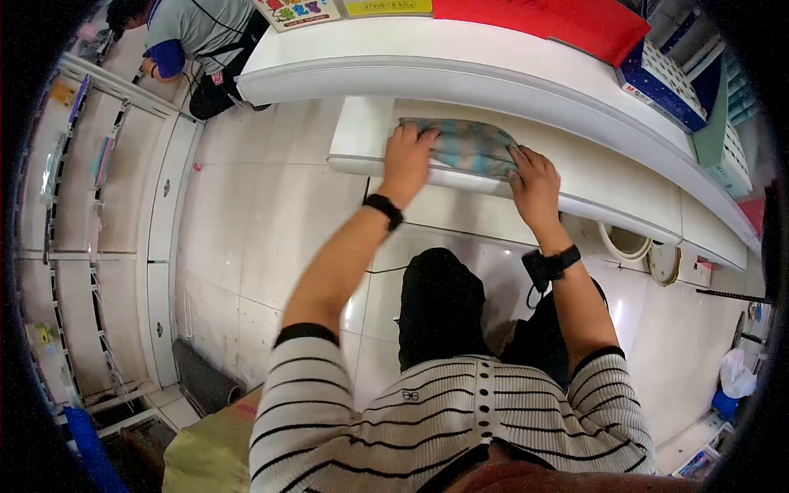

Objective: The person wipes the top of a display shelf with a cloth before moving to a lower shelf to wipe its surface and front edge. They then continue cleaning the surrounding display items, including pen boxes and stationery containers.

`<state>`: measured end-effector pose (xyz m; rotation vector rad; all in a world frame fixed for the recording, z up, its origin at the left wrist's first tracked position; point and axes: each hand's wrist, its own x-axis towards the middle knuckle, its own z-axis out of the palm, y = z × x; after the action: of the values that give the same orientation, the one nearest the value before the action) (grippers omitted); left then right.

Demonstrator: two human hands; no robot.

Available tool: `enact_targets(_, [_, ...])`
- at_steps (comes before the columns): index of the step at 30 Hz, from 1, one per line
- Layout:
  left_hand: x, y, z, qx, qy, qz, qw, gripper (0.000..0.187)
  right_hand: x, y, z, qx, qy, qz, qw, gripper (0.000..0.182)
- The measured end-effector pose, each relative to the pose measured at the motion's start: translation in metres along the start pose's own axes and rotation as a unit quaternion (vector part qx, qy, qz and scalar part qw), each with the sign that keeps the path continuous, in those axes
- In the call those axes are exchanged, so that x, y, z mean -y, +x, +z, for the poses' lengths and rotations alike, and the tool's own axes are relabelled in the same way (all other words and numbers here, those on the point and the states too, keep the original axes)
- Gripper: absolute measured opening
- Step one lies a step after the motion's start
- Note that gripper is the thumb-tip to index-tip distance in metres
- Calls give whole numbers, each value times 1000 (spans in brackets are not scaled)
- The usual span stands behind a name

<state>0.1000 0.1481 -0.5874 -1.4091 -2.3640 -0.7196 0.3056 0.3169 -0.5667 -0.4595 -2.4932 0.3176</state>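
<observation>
A grey and light-blue patterned cloth (472,146) lies bunched lengthwise on the lower white shelf (608,191), close to its front edge. My left hand (408,158) grips the cloth's left end, its fingers curled over the fabric. At the other end my right hand (536,182) holds the cloth with thumb and fingers. Parts of the fingers are hidden in the folds. Black bands sit on both wrists.
An upper white shelf (370,74) juts out above, bearing a red sheet (542,25) and a dark blue box (662,82). Beneath the lower shelf stands a white bucket (625,242). Another person (201,41) is at the upper left, near a wall rack (123,189).
</observation>
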Motion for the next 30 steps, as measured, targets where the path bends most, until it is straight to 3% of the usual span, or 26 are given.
enact_targets(2, [-22,3,-1,-11,15,-44,999,33,-7,-8,5,-1,38,13,999,39])
enact_targets(4, [-25,8,1,-24,19,-92,995,33,-5,-1,9,10,-11,5,1000,38])
enact_targets(13, [-19,12,8,-35,46,-41,997,31,-3,2,6,23,-10,-2,1000,41])
enact_targets(16, [-20,9,10,-4,85,-70,994,31,-6,1,5,34,-24,-5,999,42])
enact_targets(22, [-16,8,12,-39,85,-41,995,30,-12,-4,17,30,-36,-7,999,41])
enact_targets(27, [-19,7,10,-56,52,-48,996,31,-14,-5,19,15,-22,10,1000,37])
enact_targets(30, [-20,0,-2,-73,-9,-51,996,37,-11,-6,14,-5,58,32,998,32])
